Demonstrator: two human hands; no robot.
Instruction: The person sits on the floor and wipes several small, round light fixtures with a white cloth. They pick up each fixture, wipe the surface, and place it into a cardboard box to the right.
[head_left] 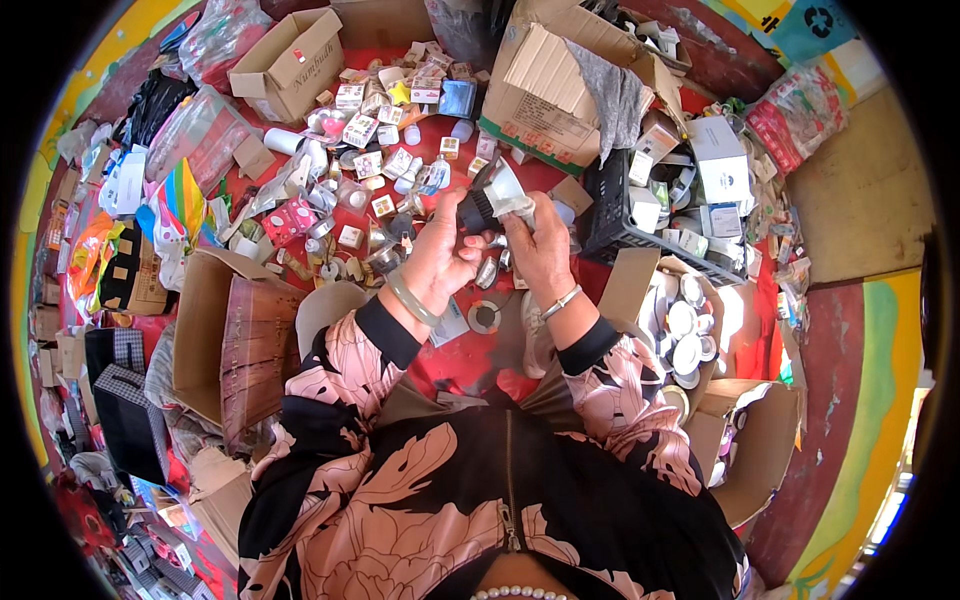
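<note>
Both hands are raised in front of me over the pile. My left hand (pixel 438 255), with a pale bangle at the wrist, is closed around a dark, ribbed-looking round piece (pixel 477 211), its exact kind unclear. A white, cup-like piece (pixel 507 190) stands against it. The fingers of my right hand (pixel 543 250), a silver bracelet below them, pinch the lower edge of that white piece. The two pieces touch; I cannot tell whether they are joined. Below and between the hands lie small metal tins (pixel 487 273) and a round disc (pixel 484 317) on red cloth.
Small boxes (pixel 360 130) and jars are heaped ahead. An open carton (pixel 285 65) stands far left, a large carton (pixel 545 95) far right. At right are a black crate (pixel 625 240) and a carton of round lids (pixel 685 330). An open carton (pixel 205 340) sits by my left arm.
</note>
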